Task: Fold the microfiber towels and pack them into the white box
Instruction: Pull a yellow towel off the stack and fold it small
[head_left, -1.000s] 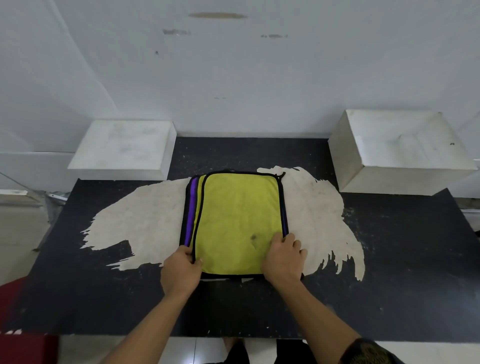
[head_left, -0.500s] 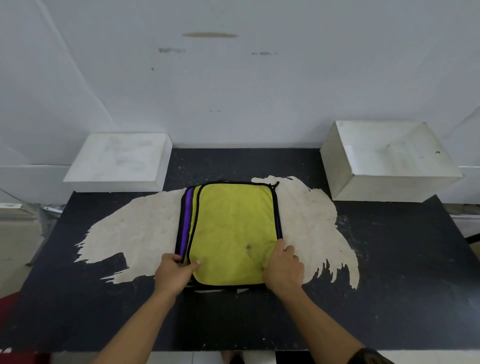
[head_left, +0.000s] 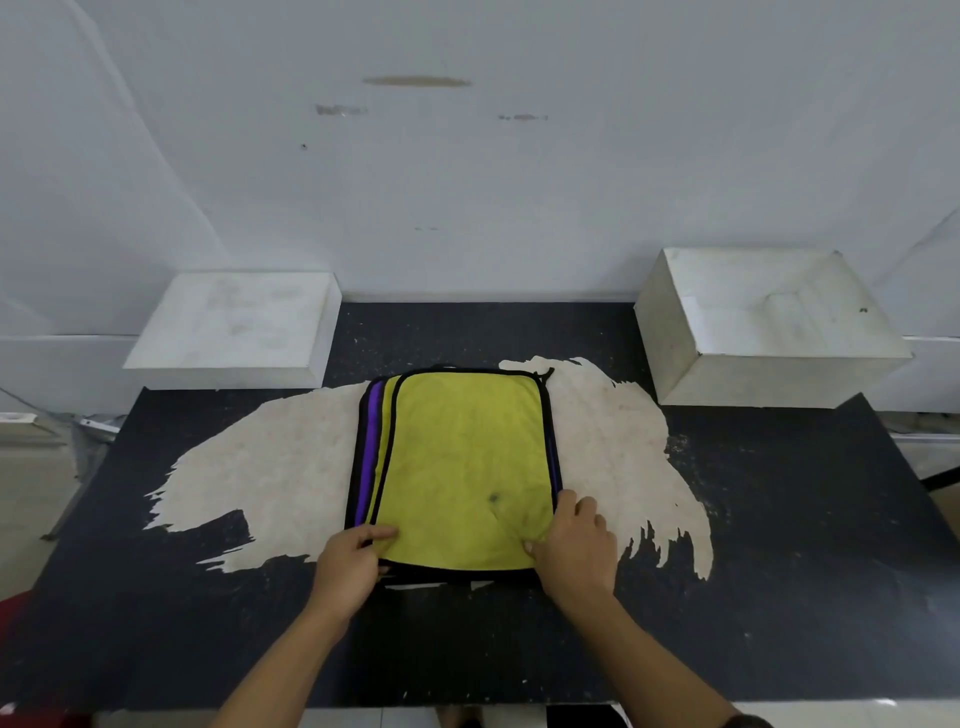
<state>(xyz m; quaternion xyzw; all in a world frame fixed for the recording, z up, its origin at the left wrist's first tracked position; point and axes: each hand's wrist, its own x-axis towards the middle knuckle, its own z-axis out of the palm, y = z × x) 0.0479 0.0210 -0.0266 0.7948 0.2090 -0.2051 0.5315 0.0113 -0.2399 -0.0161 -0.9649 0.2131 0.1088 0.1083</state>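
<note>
A stack of microfiber towels lies flat at the middle of the black table (head_left: 779, 545). The top yellow towel (head_left: 462, 462) has black trim; a purple towel edge (head_left: 370, 452) shows along the stack's left side. My left hand (head_left: 348, 564) pinches the yellow towel's near left corner. My right hand (head_left: 574, 545) grips its near right corner. An open white box (head_left: 769, 374) stands at the back right, apart from both hands.
A white box lid (head_left: 234, 332) rests upside down at the back left. A worn pale patch (head_left: 249, 467) spreads across the tabletop under the stack. A white wall rises right behind the table. The table's near edge runs just below my forearms.
The camera has tilted, so everything sits lower in view. My left thumb has slid onto the yellow towel's corner and my right hand has tightened on the other corner, which lifts slightly.
</note>
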